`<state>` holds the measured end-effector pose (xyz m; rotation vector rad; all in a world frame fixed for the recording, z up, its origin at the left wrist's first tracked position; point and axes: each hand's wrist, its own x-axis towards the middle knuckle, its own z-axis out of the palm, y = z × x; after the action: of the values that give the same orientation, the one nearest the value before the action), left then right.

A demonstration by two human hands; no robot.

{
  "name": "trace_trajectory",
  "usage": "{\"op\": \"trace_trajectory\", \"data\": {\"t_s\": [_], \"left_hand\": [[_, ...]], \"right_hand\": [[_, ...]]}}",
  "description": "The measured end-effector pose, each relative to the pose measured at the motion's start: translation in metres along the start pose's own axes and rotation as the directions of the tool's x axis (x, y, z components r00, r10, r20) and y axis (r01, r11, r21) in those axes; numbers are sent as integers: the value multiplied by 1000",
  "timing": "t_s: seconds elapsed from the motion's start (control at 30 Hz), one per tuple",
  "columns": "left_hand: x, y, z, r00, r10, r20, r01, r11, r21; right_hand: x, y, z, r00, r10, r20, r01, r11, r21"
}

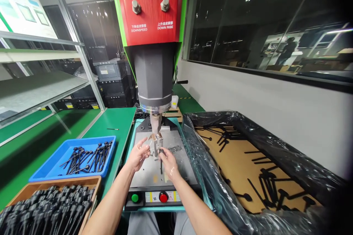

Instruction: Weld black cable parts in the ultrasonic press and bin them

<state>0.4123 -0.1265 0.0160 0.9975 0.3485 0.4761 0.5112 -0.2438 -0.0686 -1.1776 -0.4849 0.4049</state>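
My right hand pinches the top of a black stemmed part, whose thin stem hangs down over the machine's metal plate. My left hand is at the left side of the metal fixture, fingers apart and curved, with nothing visible in it. The fixture stands directly below the pointed metal horn of the red and green press. Whether the part touches the fixture is hard to tell.
At the left are a blue tray and a brown tray, both with several black parts. A plastic-lined box with more parts stands at the right. A green button and a red button sit at the machine's front edge.
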Motion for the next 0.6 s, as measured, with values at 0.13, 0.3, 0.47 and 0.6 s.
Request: {"op": "trace_trajectory", "data": {"t_s": [0.13,0.3,0.47,0.6], "left_hand": [[5,5,-2,998,50,28,-50,999,0],[13,6,-4,996,68,50,-67,998,-14],[18,5,-7,996,71,54,-71,997,-5],[18,5,-12,996,72,42,-71,997,-30]], "right_hand": [[31,-6,4,987,-137,-85,124,983,-137],[53,-11,10,970,-226,-86,202,953,-228],[76,-4,23,971,-225,-74,205,954,-220],[83,0,26,983,-180,-39,170,968,-182]]}}
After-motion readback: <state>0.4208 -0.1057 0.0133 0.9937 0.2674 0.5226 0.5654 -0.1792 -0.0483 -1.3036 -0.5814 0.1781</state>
